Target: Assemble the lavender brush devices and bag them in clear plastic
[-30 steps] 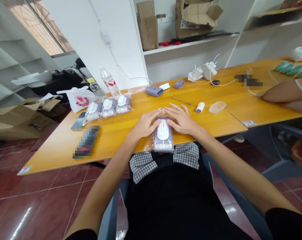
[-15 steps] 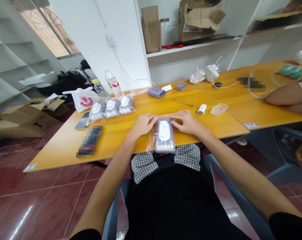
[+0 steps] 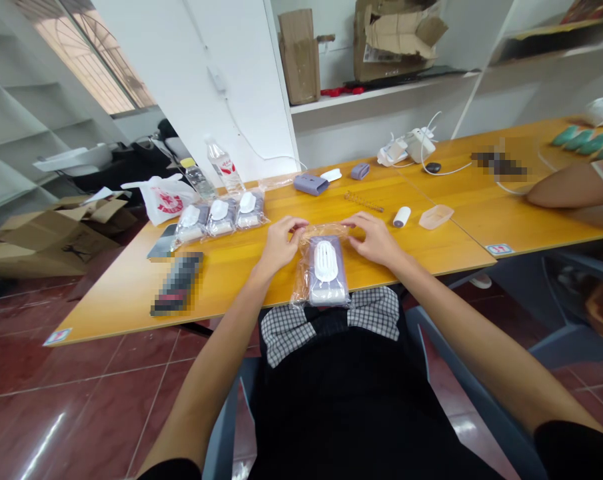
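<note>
In front of me, at the table's near edge, lies a clear plastic bag [image 3: 301, 280] with a purple-grey case [image 3: 342, 267] inside it. The case carries a white slotted oval piece [image 3: 326, 261], and a whitish part shows at its near end. My left hand [image 3: 282, 245] pinches the far left corner of the bag's top edge. At the far right corner, the fingers of my right hand [image 3: 374, 241] are closed on the same edge. The bag's top stretches between both hands, beyond the case.
Several similar bagged cases [image 3: 220, 219] lie at the back left beside water bottles [image 3: 226, 167] and a white carrier bag [image 3: 164, 200]. Behind my hands are a purple shell [image 3: 311, 185], a spring [image 3: 364, 201], a small cylinder [image 3: 402, 217] and a translucent tray [image 3: 436, 217]. Another person's arm [image 3: 571, 185] rests at right.
Both hands have drawn back from the case's upper sides, away from me and slightly apart, to the bag's top corners. The bagged case stays in place.
</note>
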`<action>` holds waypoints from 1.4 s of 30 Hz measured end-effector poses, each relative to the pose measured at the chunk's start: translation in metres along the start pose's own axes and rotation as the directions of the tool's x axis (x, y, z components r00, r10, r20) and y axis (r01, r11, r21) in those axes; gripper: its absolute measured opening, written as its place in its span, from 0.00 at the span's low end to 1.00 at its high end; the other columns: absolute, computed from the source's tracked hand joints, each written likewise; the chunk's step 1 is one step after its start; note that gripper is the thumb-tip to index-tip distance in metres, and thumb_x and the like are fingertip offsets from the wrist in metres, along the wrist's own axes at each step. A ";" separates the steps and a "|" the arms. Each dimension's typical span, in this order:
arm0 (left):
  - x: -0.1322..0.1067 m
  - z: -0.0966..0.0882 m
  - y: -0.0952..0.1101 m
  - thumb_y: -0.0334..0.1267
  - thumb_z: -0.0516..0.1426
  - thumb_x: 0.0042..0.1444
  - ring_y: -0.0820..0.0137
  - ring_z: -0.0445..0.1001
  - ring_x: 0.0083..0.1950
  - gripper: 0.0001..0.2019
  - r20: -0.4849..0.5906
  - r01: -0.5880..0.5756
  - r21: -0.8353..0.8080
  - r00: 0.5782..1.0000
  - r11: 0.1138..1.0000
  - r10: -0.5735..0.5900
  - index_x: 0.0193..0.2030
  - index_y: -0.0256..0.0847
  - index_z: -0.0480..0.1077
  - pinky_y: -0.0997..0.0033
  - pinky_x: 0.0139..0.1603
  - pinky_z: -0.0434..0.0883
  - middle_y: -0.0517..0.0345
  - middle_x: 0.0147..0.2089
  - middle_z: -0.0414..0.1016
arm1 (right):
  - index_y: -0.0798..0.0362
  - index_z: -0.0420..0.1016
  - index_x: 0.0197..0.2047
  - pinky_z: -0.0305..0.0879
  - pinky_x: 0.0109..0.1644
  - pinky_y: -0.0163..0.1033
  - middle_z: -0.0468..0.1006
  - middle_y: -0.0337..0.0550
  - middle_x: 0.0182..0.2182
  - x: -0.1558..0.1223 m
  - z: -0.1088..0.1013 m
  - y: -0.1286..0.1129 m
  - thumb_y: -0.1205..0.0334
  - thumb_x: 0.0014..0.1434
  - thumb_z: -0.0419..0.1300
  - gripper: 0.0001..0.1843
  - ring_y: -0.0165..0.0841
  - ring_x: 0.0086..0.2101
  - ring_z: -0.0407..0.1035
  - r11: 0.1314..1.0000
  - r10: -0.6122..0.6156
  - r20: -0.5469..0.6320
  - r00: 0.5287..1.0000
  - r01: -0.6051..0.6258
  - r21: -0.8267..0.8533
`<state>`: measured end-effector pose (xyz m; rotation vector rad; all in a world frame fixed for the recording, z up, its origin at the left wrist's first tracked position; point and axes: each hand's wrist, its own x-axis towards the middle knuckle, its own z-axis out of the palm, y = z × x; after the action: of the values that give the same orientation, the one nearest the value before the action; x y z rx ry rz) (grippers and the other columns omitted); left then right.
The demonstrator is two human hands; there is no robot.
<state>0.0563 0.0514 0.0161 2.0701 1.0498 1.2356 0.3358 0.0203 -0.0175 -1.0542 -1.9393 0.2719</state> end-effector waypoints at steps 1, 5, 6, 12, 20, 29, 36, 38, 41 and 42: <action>0.000 0.000 0.000 0.31 0.65 0.63 0.60 0.78 0.50 0.06 -0.027 0.011 -0.017 1.000 1.000 -0.012 0.44 0.45 0.83 0.58 0.60 0.73 0.51 0.47 0.83 | 0.47 0.83 0.59 0.71 0.63 0.57 0.83 0.50 0.54 0.000 0.000 0.000 0.68 0.59 0.64 0.24 0.49 0.55 0.77 1.000 0.004 -0.030 1.000 -0.003 0.020; 0.000 0.000 -0.001 0.32 0.64 0.65 0.62 0.79 0.49 0.05 -0.040 -0.002 -0.085 0.999 0.996 -0.001 0.45 0.44 0.82 0.60 0.58 0.73 0.52 0.47 0.83 | 0.45 0.79 0.64 0.68 0.68 0.63 0.82 0.51 0.60 0.002 0.002 -0.002 0.59 0.63 0.67 0.26 0.51 0.60 0.74 0.999 0.040 -0.128 0.991 -0.037 0.021; 0.000 0.000 -0.001 0.32 0.64 0.66 0.62 0.79 0.49 0.05 -0.024 -0.011 -0.106 1.000 0.994 0.009 0.44 0.43 0.82 0.60 0.58 0.74 0.52 0.47 0.83 | 0.45 0.80 0.63 0.66 0.69 0.64 0.81 0.51 0.60 0.002 0.003 -0.003 0.58 0.64 0.67 0.25 0.51 0.61 0.73 0.999 0.048 -0.138 0.989 -0.047 0.008; -0.001 0.002 0.000 0.36 0.65 0.65 0.63 0.79 0.46 0.01 -0.008 -0.025 -0.176 1.000 0.984 0.024 0.41 0.42 0.80 0.61 0.56 0.74 0.52 0.43 0.83 | 0.44 0.86 0.41 0.68 0.66 0.61 0.87 0.47 0.47 0.005 0.003 -0.008 0.55 0.69 0.64 0.08 0.48 0.53 0.77 0.998 0.038 -0.126 0.991 -0.033 0.048; -0.001 -0.003 0.008 0.40 0.77 0.51 0.53 0.76 0.64 0.20 0.074 -0.060 -0.012 0.995 0.998 0.061 0.51 0.47 0.82 0.53 0.69 0.69 0.49 0.58 0.82 | 0.42 0.85 0.37 0.69 0.65 0.60 0.88 0.44 0.42 0.005 0.000 -0.013 0.56 0.68 0.64 0.08 0.48 0.51 0.77 0.989 0.053 -0.130 0.990 -0.034 0.144; -0.003 -0.007 0.004 0.34 0.66 0.64 0.64 0.83 0.45 0.04 0.155 -0.199 0.045 0.970 0.979 0.190 0.37 0.45 0.83 0.58 0.57 0.77 0.54 0.42 0.85 | 0.42 0.83 0.31 0.68 0.64 0.65 0.89 0.41 0.42 0.000 0.003 -0.011 0.63 0.64 0.66 0.09 0.48 0.53 0.78 0.983 -0.130 -0.037 0.991 0.134 0.128; -0.001 -0.019 -0.002 0.28 0.58 0.57 0.63 0.84 0.47 0.13 0.371 -0.211 0.038 0.911 0.977 0.183 0.37 0.44 0.85 0.54 0.58 0.79 0.53 0.45 0.86 | 0.44 0.84 0.32 0.72 0.60 0.62 0.89 0.42 0.41 -0.002 0.002 -0.004 0.72 0.60 0.59 0.15 0.45 0.49 0.79 0.965 -0.221 0.048 0.974 0.211 0.158; -0.002 -0.025 -0.004 0.28 0.55 0.57 0.62 0.85 0.49 0.17 0.417 -0.127 0.029 0.903 0.991 0.104 0.40 0.44 0.86 0.54 0.58 0.80 0.52 0.46 0.87 | 0.45 0.84 0.32 0.73 0.61 0.60 0.88 0.43 0.41 0.000 -0.002 -0.009 0.70 0.61 0.57 0.15 0.44 0.49 0.80 0.961 -0.215 0.081 0.973 0.196 0.194; -0.004 -0.028 -0.002 0.34 0.54 0.64 0.62 0.86 0.47 0.16 0.410 0.010 0.031 0.912 0.999 -0.022 0.42 0.42 0.86 0.57 0.55 0.82 0.51 0.44 0.89 | 0.47 0.83 0.33 0.72 0.60 0.58 0.87 0.45 0.39 0.004 -0.005 -0.023 0.62 0.69 0.55 0.17 0.45 0.47 0.79 0.986 -0.110 0.134 0.985 0.091 0.140; -0.004 -0.027 0.001 0.37 0.53 0.68 0.62 0.86 0.46 0.17 0.384 0.030 0.049 0.922 0.998 -0.047 0.42 0.41 0.85 0.57 0.54 0.82 0.50 0.43 0.89 | 0.47 0.83 0.34 0.73 0.58 0.57 0.86 0.46 0.37 0.006 -0.004 -0.029 0.59 0.73 0.54 0.19 0.45 0.45 0.79 0.995 -0.055 0.144 0.988 0.043 0.087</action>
<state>0.0315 0.0483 0.0265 2.1935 0.9301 0.7451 0.3216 0.0062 0.0043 -0.9531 -2.0629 0.4088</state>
